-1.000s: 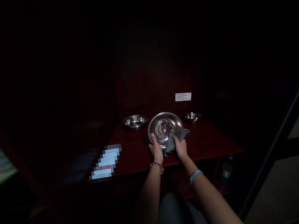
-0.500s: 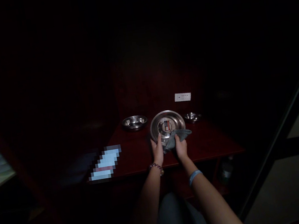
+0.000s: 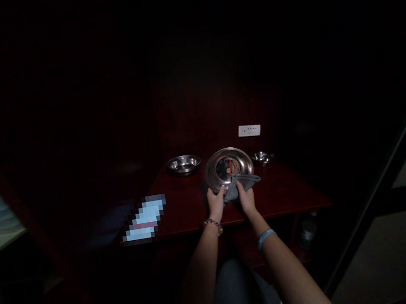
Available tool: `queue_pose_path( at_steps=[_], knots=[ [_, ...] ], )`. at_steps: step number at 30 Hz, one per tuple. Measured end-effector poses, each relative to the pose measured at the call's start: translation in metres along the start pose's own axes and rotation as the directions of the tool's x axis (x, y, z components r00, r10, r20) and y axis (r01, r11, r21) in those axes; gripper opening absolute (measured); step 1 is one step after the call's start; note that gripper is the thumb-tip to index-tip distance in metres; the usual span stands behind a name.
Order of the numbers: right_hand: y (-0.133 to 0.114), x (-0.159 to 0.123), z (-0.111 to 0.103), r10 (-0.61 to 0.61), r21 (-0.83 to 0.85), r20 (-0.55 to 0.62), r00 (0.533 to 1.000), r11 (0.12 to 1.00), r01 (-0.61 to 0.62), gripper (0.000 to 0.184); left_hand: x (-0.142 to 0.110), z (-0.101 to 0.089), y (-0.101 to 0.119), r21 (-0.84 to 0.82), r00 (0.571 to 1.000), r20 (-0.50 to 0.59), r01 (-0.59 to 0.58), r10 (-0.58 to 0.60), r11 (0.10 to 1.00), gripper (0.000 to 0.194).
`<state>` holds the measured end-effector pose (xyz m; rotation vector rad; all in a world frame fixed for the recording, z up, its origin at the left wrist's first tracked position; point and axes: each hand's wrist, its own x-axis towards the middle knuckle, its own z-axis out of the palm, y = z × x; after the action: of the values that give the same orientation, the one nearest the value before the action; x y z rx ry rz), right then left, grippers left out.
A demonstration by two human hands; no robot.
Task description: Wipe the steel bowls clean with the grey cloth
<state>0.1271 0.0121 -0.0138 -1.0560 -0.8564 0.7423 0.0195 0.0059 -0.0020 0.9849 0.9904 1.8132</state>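
Observation:
A round stainless steel dish (image 3: 243, 162) with a label in its middle is tilted up toward me above the dark red tabletop. My left hand (image 3: 216, 204) grips its lower left rim, thumb on the near face. In my right hand (image 3: 246, 199) a grey cloth (image 3: 249, 180) is pinched against the dish's lower right rim, and one corner of it sticks out to the right. The fingers behind the rim are hidden. Another steel dish (image 3: 185, 171) rests behind on the left, and a smaller steel bowl (image 3: 263, 158) sits behind on the right.
The dark red table (image 3: 181, 212) has its front edge close to me. A pixelated bright patch (image 3: 144, 220) lies at its left. A white socket plate (image 3: 249, 130) is on the back wall. Below at the right, a bottle (image 3: 308, 232) stands on a shelf. The surroundings are very dark.
My left thumb has shifted slightly along the rim, and the dish's tilt or turn has altered a little. Both hands keep hold. The whole view has moved slightly.

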Motion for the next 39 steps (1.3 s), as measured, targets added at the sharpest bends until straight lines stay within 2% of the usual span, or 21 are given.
queue_pose_path(
  at_steps=[9, 17, 23, 27, 33, 39],
  knots=[
    [0.000, -0.001, 0.002, 0.018, 0.064, -0.004, 1.000, 0.998, -0.018, 0.046, 0.000, 0.001, 0.001, -0.081, 0.998, -0.067, 0.014, -0.019, 0.997, 0.030],
    [0.004, 0.003, 0.000, 0.021, 0.085, -0.030, 0.999, 0.996, -0.018, 0.047, -0.004, 0.006, 0.005, -0.139, 0.999, 0.042, -0.006, 0.012, 0.990, 0.039],
    [0.006, 0.005, -0.001, 0.017, 0.111, -0.028, 0.999, 0.994, -0.014, 0.048, 0.000, 0.008, -0.013, -0.069, 0.976, 0.215, 0.042, -0.026, 0.997, 0.034],
    [0.007, 0.006, 0.000, 0.019, 0.121, -0.039, 0.999, 0.993, -0.014, 0.047, 0.005, 0.006, -0.022, 0.008, 0.981, 0.190, 0.022, -0.023, 1.000, 0.029],
    [0.007, 0.006, 0.001, 0.026, 0.157, -0.033, 0.999, 0.987, -0.020, 0.044, 0.006, 0.002, -0.020, 0.140, 0.985, 0.175, -0.022, -0.003, 0.990, 0.023],
    [0.009, 0.006, 0.002, 0.029, 0.179, -0.029, 0.999, 0.984, -0.023, 0.042, 0.004, 0.000, -0.022, 0.153, 0.988, 0.153, -0.046, 0.022, 0.987, 0.024]
  ],
)
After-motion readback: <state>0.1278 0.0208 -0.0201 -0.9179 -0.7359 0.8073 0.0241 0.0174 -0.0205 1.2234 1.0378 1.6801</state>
